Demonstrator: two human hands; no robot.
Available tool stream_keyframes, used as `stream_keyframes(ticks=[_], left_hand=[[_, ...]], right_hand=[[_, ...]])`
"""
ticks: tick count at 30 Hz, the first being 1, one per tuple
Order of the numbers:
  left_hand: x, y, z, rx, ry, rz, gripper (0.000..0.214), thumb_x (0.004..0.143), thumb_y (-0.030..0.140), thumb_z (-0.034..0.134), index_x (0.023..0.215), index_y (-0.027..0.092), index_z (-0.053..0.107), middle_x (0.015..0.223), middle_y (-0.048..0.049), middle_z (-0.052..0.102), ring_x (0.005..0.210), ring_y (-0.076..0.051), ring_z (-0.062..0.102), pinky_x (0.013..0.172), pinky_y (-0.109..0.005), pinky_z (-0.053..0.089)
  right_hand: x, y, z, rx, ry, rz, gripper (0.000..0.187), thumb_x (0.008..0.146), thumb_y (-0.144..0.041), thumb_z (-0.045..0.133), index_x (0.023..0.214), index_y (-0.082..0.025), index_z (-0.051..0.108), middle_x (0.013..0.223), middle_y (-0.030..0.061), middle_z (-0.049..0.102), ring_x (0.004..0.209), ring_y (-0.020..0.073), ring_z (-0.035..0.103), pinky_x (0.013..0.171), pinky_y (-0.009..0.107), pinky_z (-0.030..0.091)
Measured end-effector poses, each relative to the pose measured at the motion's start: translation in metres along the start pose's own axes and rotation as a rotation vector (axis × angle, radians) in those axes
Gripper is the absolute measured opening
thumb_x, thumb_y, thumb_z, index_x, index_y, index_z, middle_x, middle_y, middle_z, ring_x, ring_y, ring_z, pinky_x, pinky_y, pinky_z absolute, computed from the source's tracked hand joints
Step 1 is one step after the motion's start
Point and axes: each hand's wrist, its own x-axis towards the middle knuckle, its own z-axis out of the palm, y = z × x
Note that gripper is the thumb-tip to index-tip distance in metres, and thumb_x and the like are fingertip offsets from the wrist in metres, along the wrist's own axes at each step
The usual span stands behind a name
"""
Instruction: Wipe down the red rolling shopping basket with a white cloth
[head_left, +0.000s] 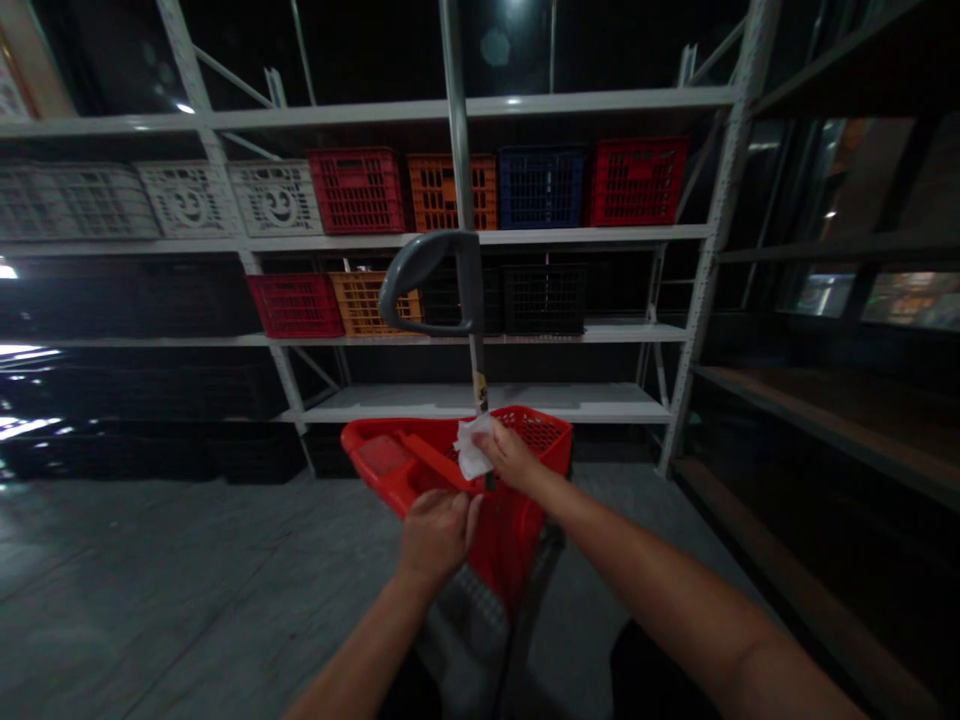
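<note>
Through the head camera I see a grey pole with a looped handle, rising in front of a metal shelf of plastic crates. My right hand has its fingers closed on a white tissue at the pole's lower part, above a red basket. My left hand is just below, fingers curled; I cannot tell whether they grip anything.
</note>
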Motion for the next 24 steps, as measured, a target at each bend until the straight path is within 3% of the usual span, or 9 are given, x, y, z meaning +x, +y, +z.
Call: stream_keyframes(ticks=[6,9,12,16,20,22,24], left_hand=[[-0.012,-0.026,-0.003,-0.029,0.049,0.043,0.033,0.087,0.036,0.039,0.072,0.021,0.064,0.066,-0.001,0.067,0.062,-0.014,0.06,0.067,-0.028,0.044],[-0.016,-0.041,-0.002,-0.079,0.076,0.077,0.03,0.086,0.039,0.043,0.076,0.021,0.066,0.068,-0.0007,0.068,0.063,-0.014,0.06,0.066,-0.027,0.044],[-0.02,-0.055,-0.002,-0.128,0.065,0.075,0.03,0.085,0.04,0.045,0.078,0.021,0.066,0.069,-0.0012,0.068,0.065,-0.014,0.06,0.067,-0.026,0.044],[-0.019,-0.069,-0.007,-0.162,-0.002,0.044,0.031,0.086,0.038,0.041,0.076,0.022,0.066,0.07,-0.0006,0.068,0.067,-0.013,0.06,0.073,-0.027,0.044],[-0.007,-0.063,-0.016,0.009,-0.107,-0.035,0.034,0.087,0.034,0.035,0.069,0.021,0.061,0.065,-0.0019,0.066,0.07,-0.017,0.061,0.091,-0.04,0.036],[-0.001,-0.056,-0.019,0.11,-0.125,-0.074,0.033,0.086,0.032,0.034,0.069,0.02,0.06,0.068,-0.0044,0.066,0.075,-0.02,0.061,0.092,-0.045,0.033],[0.002,-0.051,-0.018,0.172,-0.152,-0.112,0.031,0.084,0.03,0.034,0.07,0.019,0.06,0.067,-0.0064,0.066,0.073,-0.022,0.061,0.084,-0.042,0.038]], right_hand=[[-0.048,0.031,0.029,-0.308,-0.109,0.007,0.015,0.084,-0.025,0.047,0.094,-0.021,0.057,0.089,0.0037,0.064,0.085,0.0183,0.059,0.08,0.031,0.045],[-0.059,0.042,0.032,-0.425,-0.181,-0.08,0.023,0.085,-0.018,0.042,0.103,-0.021,0.056,0.1,0.0043,0.064,0.097,0.0175,0.057,0.103,0.041,0.026],[-0.067,0.048,0.022,-0.511,-0.211,-0.088,0.035,0.082,-0.011,0.041,0.113,-0.02,0.053,0.112,0.007,0.062,0.107,0.0169,0.054,0.108,0.047,0.009],[-0.076,0.052,0.006,-0.647,-0.135,0.086,0.04,0.078,-0.007,0.043,0.111,-0.024,0.057,0.117,0.0065,0.061,0.119,0.0192,0.046,0.106,0.052,0.001],[-0.077,0.045,0.016,-0.666,-0.069,0.252,0.042,0.078,-0.008,0.043,0.112,-0.029,0.058,0.117,0.003,0.061,0.119,0.0216,0.046,0.104,0.057,0.003],[-0.074,0.037,0.031,-0.598,-0.094,0.221,0.044,0.078,-0.007,0.043,0.115,-0.027,0.056,0.119,0.0034,0.059,0.117,0.0194,0.048,0.105,0.052,0.013],[-0.071,0.028,0.045,-0.531,-0.135,0.156,0.045,0.078,-0.006,0.043,0.118,-0.024,0.055,0.121,0.0048,0.058,0.115,0.0165,0.05,0.104,0.043,0.024]])
